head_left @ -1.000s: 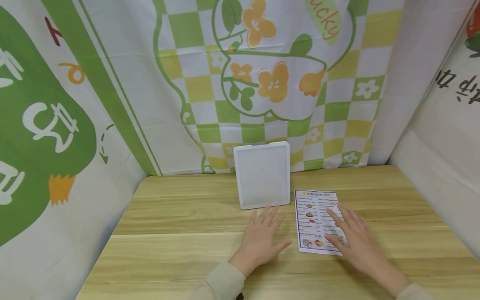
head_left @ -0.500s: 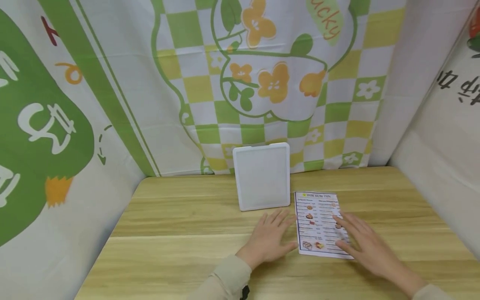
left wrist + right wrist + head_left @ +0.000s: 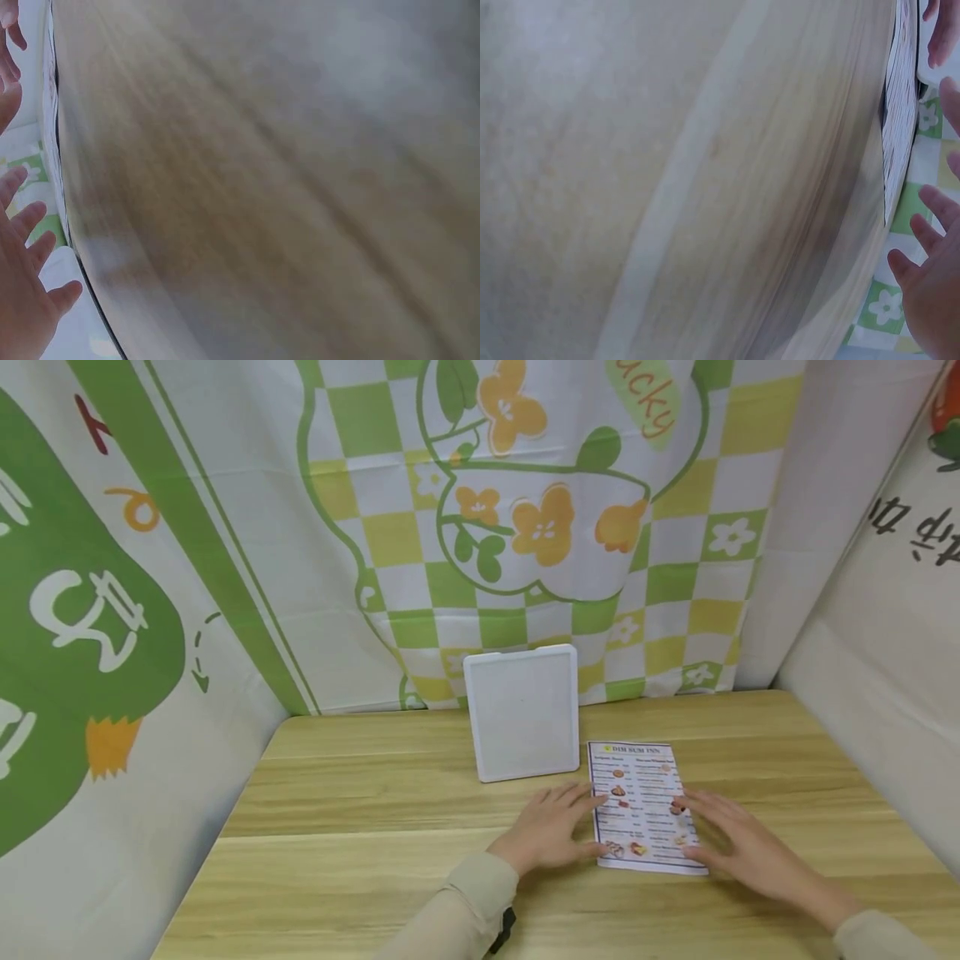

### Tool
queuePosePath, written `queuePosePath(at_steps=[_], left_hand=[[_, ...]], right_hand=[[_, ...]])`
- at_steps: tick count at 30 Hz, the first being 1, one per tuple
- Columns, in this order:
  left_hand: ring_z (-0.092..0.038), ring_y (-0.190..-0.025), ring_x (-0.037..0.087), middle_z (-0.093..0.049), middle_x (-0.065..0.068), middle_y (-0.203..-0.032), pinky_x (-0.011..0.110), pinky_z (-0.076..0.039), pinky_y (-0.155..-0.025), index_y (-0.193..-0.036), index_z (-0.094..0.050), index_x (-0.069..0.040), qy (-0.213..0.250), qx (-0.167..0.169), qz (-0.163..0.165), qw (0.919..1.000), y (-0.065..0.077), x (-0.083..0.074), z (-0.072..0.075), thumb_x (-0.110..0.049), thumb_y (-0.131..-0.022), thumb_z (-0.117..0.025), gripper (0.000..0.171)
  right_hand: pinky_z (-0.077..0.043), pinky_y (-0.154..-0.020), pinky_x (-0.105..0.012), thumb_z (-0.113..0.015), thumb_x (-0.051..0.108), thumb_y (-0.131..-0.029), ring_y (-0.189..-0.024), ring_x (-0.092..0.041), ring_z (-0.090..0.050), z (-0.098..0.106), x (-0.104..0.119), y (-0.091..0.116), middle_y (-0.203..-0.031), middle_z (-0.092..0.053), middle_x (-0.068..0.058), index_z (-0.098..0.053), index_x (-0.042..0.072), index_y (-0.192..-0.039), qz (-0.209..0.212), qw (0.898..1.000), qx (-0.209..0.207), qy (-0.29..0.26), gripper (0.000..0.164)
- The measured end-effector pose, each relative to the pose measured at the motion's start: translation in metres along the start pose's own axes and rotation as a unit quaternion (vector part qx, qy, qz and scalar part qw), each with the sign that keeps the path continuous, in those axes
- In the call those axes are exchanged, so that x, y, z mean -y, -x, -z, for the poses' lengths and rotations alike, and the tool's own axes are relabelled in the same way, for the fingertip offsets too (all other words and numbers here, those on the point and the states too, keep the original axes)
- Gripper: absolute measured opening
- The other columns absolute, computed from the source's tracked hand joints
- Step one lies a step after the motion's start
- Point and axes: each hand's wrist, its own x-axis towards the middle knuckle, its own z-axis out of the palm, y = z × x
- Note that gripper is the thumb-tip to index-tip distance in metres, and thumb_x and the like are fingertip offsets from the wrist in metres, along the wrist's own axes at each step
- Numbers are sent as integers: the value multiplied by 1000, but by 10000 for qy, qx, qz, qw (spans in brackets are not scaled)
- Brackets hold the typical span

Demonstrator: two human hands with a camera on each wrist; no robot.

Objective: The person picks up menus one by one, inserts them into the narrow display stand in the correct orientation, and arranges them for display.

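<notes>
Board (image 3: 522, 714) on the bench (image 3: 337, 847), toward its back edge, before the curtain (image 3: 543, 539); menu (image 3: 647, 814) right of it, nearer the front edge; left hand (image 3: 550, 827) by the menu's left side, right hand (image 3: 753, 850) by its right.

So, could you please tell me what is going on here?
A person at a wooden table has both hands over a printed Dim Sum Inn menu that lies on it. The left hand is at the menu's left edge and the right hand at its right edge, fingers spread and relaxed; whether they touch the paper is hard to tell. A white framed board stands farther back, to the left of the menu, with neither hand on it.
</notes>
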Motion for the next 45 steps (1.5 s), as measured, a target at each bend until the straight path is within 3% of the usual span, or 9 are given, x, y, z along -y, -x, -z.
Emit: queuePosePath(at_steps=[11, 22, 35, 40, 45], left_hand=[[-29, -145, 19, -32, -5, -159, 43, -24, -117, -151, -40, -32, 37, 149, -47, 9999, -11, -2, -1, -67, -84, -63, 79], [-33, -143, 15, -37, -8, -156, 41, -26, -116, -149, -44, -32, -59, 109, 168, 9998, -17, -5, -5, -68, -80, -67, 81], [-37, -140, 13, -43, -8, -152, 38, -30, -113, -146, -49, -30, -154, 11, 287, 9995, -18, -9, -2, -62, -84, -67, 72], [-39, -139, 14, -45, -7, -151, 39, -32, -112, -144, -51, -29, -140, -41, 300, 9994, -16, -11, 0, -61, -85, -68, 69], [-40, -138, 13, -47, -8, -149, 39, -34, -111, -141, -54, -29, -162, -128, 343, 9992, -16, -12, -1, -59, -87, -67, 63]], right_hand=[[-35, -93, -72, -84, 36, -77, -124, -51, -45, -3, -12, -4, -141, -50, -24, -59, 10, -133, 201, 9995, 223, -2, 67], [-31, -96, -73, -85, 33, -74, -126, -56, -42, -1, -13, -11, -141, -47, -29, -58, 4, -133, -49, 9973, 732, -25, 72], [-36, -99, -67, -81, 29, -81, -124, -52, -47, -2, -9, -13, -137, -51, -29, -57, 1, -134, -343, 9981, 466, 210, 65], [-37, -100, -65, -83, 24, -80, -124, -51, -48, -4, -8, -14, -137, -52, -29, -54, 0, -135, -675, 9970, 343, 167, 67], [-38, -98, -66, -84, 28, -77, -122, -52, -49, -4, -7, -15, -135, -54, -29, -56, 1, -134, -663, 9972, 324, 140, 69]])
